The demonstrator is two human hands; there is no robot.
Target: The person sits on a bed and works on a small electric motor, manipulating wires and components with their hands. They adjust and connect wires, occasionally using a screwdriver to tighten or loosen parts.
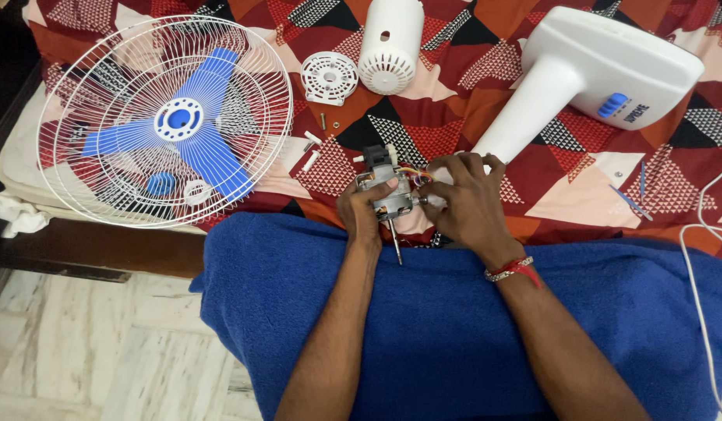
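Near the middle of the frame, both hands close around a bare fan motor (pixel 386 189), a metal block with coloured wires at its top right and a thin steel shaft pointing down toward the blue towel (pixel 454 327) spread across the lower half. The left hand (pixel 361 210) wraps the motor's left side and underside, fingers curled tight, apparently to keep it from turning. The right hand (pixel 464 201) grips the motor's right side where the wires enter the neck of the white fan stand (pixel 587 74), fingers bent over that joint; a red thread and a beaded bracelet circle its wrist.

The stand lies on its side at upper right, base outward, so its neck reaches the motor. At upper left, the white wire guard (pixel 164 121) lies flat with the blue three-blade propeller (pixel 178 121) resting in it, out of the way. At top centre sit the white motor housing (pixel 390 43) and a round vented cover (pixel 329 76), with small screws (pixel 312 148) gathered just below them, all on the red patterned bedspread (pixel 423 132). A screwdriver (pixel 630 201) lies at right.
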